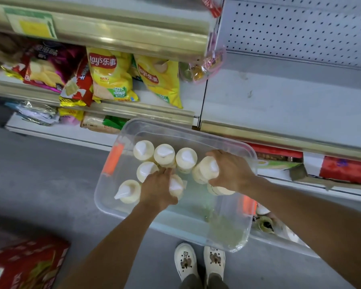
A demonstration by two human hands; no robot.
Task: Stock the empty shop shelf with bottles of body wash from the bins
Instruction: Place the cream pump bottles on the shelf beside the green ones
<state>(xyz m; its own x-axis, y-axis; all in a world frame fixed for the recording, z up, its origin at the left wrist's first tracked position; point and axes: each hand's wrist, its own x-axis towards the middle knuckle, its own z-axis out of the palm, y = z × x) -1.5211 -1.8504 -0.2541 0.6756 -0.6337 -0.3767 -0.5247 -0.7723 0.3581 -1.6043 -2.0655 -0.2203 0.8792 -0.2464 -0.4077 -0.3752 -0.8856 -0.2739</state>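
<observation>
A clear plastic bin (227, 230) with orange latches sits on the floor below me, holding several cream body wash bottles with white pump caps. My left hand (157, 189) is closed around the neck of one bottle (176, 185) in the bin's middle. My right hand (230, 170) grips another bottle (204, 170) near the bin's right side. A further bottle (219, 190) lies partly hidden under my right hand. The empty white shelf (290, 101) with a pegboard back is up and to the right.
Shelves on the left hold yellow crisp bags (111, 76) and other snacks. A second bin (279, 230) with bottles lies under the first at right. A red carton (23, 265) stands on the floor at lower left. Red boxes (342, 170) fill the bottom right shelf. My shoes (198, 261) are beside the bin.
</observation>
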